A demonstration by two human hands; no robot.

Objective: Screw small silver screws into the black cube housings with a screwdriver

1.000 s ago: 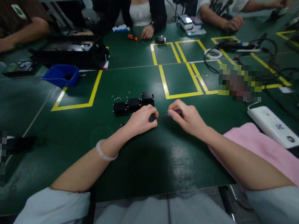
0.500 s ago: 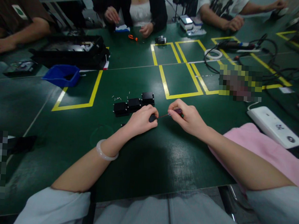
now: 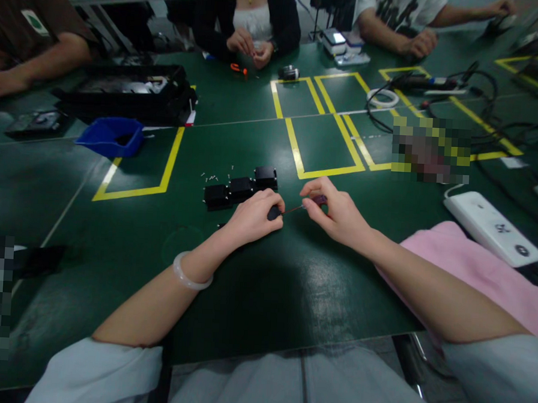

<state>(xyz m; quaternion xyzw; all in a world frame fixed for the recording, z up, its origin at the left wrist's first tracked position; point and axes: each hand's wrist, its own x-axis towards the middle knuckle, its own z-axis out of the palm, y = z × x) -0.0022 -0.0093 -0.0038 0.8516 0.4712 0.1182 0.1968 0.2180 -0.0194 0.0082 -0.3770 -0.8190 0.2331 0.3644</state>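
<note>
My left hand (image 3: 260, 216) is closed around a small black part (image 3: 274, 212), most of it hidden under the fingers. A screwdriver (image 3: 319, 200) with a dark reddish handle lies in my right hand (image 3: 336, 211), its thin shaft pointing left and its tip at the black part. The thumb and forefinger of that hand are a little apart around the handle. Just beyond my left hand, three black box-shaped pieces (image 3: 241, 188) stand in a slanting row. Several tiny screws (image 3: 211, 178) are scattered behind them.
A blue bin (image 3: 112, 136) and a long black housing (image 3: 130, 89) lie at the left. To the right are a pink cloth (image 3: 469, 254), a white power strip (image 3: 493, 228) and tangled cables. Yellow tape marks the green table. Three people sit across, near orange-handled pliers (image 3: 238, 69).
My right forefinger has lifted slightly away from the thumb; my left hand has stayed put. Across the table, a person's hands have come together.
</note>
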